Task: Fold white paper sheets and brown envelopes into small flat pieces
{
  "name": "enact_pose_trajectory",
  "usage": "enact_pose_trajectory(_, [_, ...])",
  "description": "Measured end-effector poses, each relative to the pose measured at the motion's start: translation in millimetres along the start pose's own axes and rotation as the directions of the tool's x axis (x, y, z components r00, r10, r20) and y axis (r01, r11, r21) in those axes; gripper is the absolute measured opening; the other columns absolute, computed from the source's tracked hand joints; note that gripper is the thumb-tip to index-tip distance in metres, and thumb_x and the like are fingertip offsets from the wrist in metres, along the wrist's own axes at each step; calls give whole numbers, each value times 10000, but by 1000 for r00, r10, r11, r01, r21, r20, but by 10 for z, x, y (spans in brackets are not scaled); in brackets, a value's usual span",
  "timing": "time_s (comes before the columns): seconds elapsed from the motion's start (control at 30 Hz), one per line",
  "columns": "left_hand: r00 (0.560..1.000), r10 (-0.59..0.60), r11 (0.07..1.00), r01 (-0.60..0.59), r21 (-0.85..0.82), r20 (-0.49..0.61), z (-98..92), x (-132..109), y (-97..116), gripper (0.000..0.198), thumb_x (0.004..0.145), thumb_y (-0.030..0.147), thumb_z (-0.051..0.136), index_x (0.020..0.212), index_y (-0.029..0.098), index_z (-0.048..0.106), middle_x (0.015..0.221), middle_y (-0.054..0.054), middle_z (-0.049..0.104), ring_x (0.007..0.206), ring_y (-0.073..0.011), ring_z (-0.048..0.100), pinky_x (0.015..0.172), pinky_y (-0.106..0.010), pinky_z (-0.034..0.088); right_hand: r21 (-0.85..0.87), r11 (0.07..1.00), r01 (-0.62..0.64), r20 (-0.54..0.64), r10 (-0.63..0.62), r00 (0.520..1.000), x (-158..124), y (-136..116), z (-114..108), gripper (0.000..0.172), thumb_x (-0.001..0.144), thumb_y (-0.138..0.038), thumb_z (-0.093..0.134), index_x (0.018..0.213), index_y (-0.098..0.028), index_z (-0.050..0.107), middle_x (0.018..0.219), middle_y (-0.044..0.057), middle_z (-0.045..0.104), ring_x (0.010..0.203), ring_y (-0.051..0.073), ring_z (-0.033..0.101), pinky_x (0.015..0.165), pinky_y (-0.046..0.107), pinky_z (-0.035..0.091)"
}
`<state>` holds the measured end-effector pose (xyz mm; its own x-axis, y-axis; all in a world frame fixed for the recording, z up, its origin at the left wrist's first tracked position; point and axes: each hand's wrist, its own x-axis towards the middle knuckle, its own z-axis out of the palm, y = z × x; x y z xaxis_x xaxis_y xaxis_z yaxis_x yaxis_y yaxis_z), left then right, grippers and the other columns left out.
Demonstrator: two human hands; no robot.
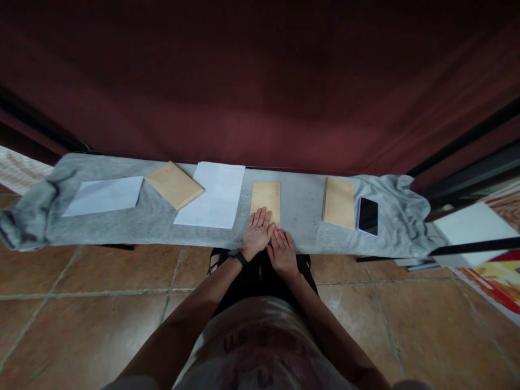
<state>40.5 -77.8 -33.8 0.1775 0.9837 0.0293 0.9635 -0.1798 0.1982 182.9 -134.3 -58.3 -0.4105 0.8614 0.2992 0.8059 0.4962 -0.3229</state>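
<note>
A tan paper envelope (266, 196) lies in front of me on the grey cloth, its short side toward me. Flat across its near left part rests my left hand (257, 233), fingers stretched out, with a dark band on the wrist. My right hand (282, 253) is beside it at the envelope's near right corner, fingers extended and touching the cloth edge. The two hands meet near the thumbs. Neither hand grips anything that I can see. The envelope's near edge is partly hidden under the hands.
White paper sheets (217, 195) lie left of the envelope, overlapped by tan envelopes (174, 184). Farther left is another white sheet (105, 195). To the right are a stack of tan envelopes (339, 203) and a phone (368, 216). A dark red panel (260, 130) rises behind the cloth-covered surface (300, 211).
</note>
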Motion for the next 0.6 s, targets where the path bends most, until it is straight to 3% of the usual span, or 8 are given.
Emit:
enact_pose_trajectory(0.2, [1000, 2, 1000, -2, 7, 17, 33, 220, -49, 621, 1051, 447, 295, 1593, 143, 281, 1679, -102, 210, 1562, -255, 147, 1271, -450, 126, 19, 1000, -16, -18, 17, 1000, 11, -15, -8, 510, 1039, -317, 433, 1495, -91, 466, 1504, 166, 525, 1441, 286, 434, 1216, 504, 295])
enact_pose_trajectory(0.6, [998, -54, 998, 55, 36, -42, 10, 542, -185, 645, 1050, 466, 281, 1583, 102, 299, 1667, -152, 232, 1554, -288, 176, 1262, -459, 123, -3, 1000, -4, 7, 4, 1000, 26, -10, -24, 533, 1051, -334, 407, 1529, -98, 403, 1545, 159, 479, 1452, 276, 410, 1215, 492, 288])
